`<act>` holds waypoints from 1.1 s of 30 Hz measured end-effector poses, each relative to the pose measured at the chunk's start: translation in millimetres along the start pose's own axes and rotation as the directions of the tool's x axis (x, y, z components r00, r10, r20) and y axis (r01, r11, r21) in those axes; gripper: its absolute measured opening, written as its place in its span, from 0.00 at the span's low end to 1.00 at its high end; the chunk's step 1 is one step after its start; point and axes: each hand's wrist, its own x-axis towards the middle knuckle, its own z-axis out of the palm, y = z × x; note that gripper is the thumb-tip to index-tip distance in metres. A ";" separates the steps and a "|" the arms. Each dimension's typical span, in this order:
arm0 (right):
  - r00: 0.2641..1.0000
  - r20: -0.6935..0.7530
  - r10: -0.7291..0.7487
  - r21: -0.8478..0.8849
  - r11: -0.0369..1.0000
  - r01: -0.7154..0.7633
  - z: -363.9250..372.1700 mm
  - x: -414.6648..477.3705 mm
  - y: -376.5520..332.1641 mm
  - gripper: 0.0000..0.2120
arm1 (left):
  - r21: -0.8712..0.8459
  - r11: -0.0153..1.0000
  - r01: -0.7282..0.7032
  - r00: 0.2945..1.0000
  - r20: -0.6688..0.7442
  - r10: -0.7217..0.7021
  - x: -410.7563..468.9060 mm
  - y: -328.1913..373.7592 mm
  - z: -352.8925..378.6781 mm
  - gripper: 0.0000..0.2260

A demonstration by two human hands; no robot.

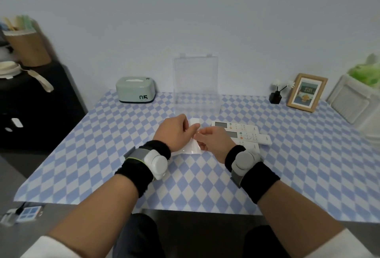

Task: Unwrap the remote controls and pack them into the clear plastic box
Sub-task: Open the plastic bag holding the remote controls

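While the left hand (pixel 174 132) grips the wrapped remote (pixel 195 123) steady, the right hand (pixel 213 140), fingers pinched on its plastic wrap (pixel 192 150), should peel slowly, not tear.

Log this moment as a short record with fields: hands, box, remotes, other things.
left hand: holds the wrapped remote over the table
right hand: pinches the same remote's clear wrap
box: clear, open, lid upright, behind the hands, nothing seen inside
spare remotes: white, lying together right of the hands
table: blue-and-white check cloth
background: tissue box far left, picture frame far right
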 end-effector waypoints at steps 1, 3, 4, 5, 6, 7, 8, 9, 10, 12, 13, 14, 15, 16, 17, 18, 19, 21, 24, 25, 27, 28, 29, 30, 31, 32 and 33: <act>1.000 0.012 -0.008 0.024 1.000 0.008 1.2 -0.3 0.6 0.09 | -0.006 1.000 0.004 1.000 0.002 -0.004 1.4 1.2 1.1 0.19; 0.999 0.043 -0.017 0.098 0.995 0.013 3.2 -2.5 -0.1 0.11 | -0.027 0.999 0.023 1.000 -0.005 -0.023 3.8 2.9 1.5 0.18; 0.998 0.059 -0.017 0.137 0.991 0.009 3.5 -4.0 -1.2 0.10 | -0.037 0.999 0.033 0.999 -0.008 -0.033 4.9 3.6 1.6 0.18; 0.998 0.066 -0.013 0.167 0.986 0.002 3.2 -4.6 -1.7 0.09 | -0.049 0.998 0.040 0.999 -0.010 -0.040 5.9 4.3 1.5 0.18; 0.998 0.065 -0.008 0.198 0.980 -0.005 3.1 -4.5 -2.8 0.08 | -0.063 0.997 0.045 0.999 -0.012 -0.046 6.7 4.7 0.4 0.17; 0.998 0.063 -0.004 0.221 0.975 -0.010 2.6 -4.9 -3.7 0.09 | -0.078 0.996 0.048 0.999 -0.017 -0.050 7.1 5.4 0.0 0.17; 0.998 0.066 -0.004 0.245 0.970 -0.012 2.2 -5.3 -4.5 0.10 | -0.089 0.995 0.053 0.998 -0.024 -0.055 7.1 5.9 -0.7 0.17; 0.997 0.072 -0.010 0.261 0.965 -0.009 2.2 -5.3 -4.6 0.11 | -0.096 0.994 0.058 0.998 -0.031 -0.062 6.8 6.3 -1.5 0.17; 0.997 0.077 -0.019 0.266 0.964 -0.002 2.3 -5.4 -4.6 0.10 | -0.099 0.993 0.065 0.997 -0.036 -0.069 6.6 6.9 -2.4 0.18; 0.996 0.083 -0.038 0.244 0.970 0.017 2.5 -6.5 -6.0 0.08 | -0.098 0.991 0.088 0.995 -0.036 -0.092 6.6 7.9 -4.4 0.19; 0.995 0.090 -0.047 0.241 0.970 0.024 2.1 -6.6 -6.8 0.07 | -0.101 0.990 0.103 0.994 -0.033 -0.106 6.9 8.4 -5.0 0.19; 0.993 0.101 -0.053 0.247 0.969 0.026 2.0 -6.4 -7.4 0.06 | -0.107 0.987 0.116 0.992 -0.031 -0.120 7.1 8.3 -5.4 0.18; 0.992 0.111 -0.053 0.250 0.968 0.024 2.3 -6.0 -8.1 0.07 | -0.110 0.986 0.124 0.991 -0.030 -0.128 7.5 8.1 -5.5 0.16; 0.993 0.111 -0.048 0.243 0.970 0.019 2.1 -6.2 -8.8 0.08 | -0.111 0.986 0.123 0.991 -0.031 -0.127 7.4 8.7 -5.0 0.14; 0.993 0.107 -0.041 0.230 0.973 0.015 2.8 -6.2 -9.8 0.09 | -0.109 0.987 0.118 0.992 -0.033 -0.122 7.1 8.7 -4.9 0.14; 0.994 0.100 -0.032 0.219 0.976 0.010 3.7 -5.9 -10.9 0.11 | -0.108 0.988 0.113 0.992 -0.036 -0.117 6.7 8.7 -4.9 0.14; 0.996 0.090 -0.022 0.214 0.977 0.003 4.2 -5.6 -12.0 0.11 | -0.110 0.988 0.109 0.993 -0.040 -0.114 6.2 8.7 -5.2 0.15; 0.997 0.076 -0.008 0.208 0.978 -0.008 5.0 -5.0 -13.7 0.11 | -0.118 0.987 0.113 0.992 -0.038 -0.118 4.9 8.4 -6.4 0.18; 0.998 0.069 -0.009 0.133 0.991 0.000 6.0 -2.5 -16.0 0.08 | -0.095 0.987 0.128 0.992 0.015 -0.127 4.5 9.7 -7.6 0.21; 0.998 0.065 -0.007 0.101 0.995 0.001 7.7 -2.1 -16.7 0.09 | -0.082 0.988 0.131 0.991 0.044 -0.128 5.2 10.4 -7.8 0.21; 0.998 0.066 -0.015 0.050 0.999 0.012 11.1 -2.7 -17.8 0.11 | -0.063 0.989 0.131 0.986 0.114 -0.123 8.5 12.0 -9.9 0.19; 0.997 0.074 -0.022 0.046 0.999 0.018 11.7 -3.2 -17.6 0.12 | -0.050 0.992 0.116 0.982 0.153 -0.107 10.6 12.5 -11.3 0.19; 0.996 0.089 -0.025 0.057 0.998 0.020 11.9 -2.9 -17.2 0.12 | -0.038 0.995 0.095 0.978 0.191 -0.086 13.1 11.9 -14.0 0.18; 0.994 0.107 -0.023 0.071 0.997 0.015 11.0 -3.6 -16.0 0.12 | -0.037 0.996 0.081 0.971 0.227 -0.071 14.5 11.4 -16.4 0.18; 0.992 0.122 -0.020 0.084 0.996 0.010 10.5 -3.8 -15.5 0.12 | -0.051 0.995 0.080 0.965 0.256 -0.064 15.8 10.0 -19.6 0.17; 0.991 0.135 -0.018 0.094 0.996 0.005 10.3 -3.5 -14.0 0.12 | -0.080 0.993 0.090 0.957 0.282 -0.064 16.1 7.6 -22.3 0.17; 0.989 0.146 -0.016 0.105 0.994 0.001 10.5 -3.3 -13.2 0.13 | -0.116 0.988 0.105 0.949 0.308 -0.065 16.5 4.7 -24.2 0.17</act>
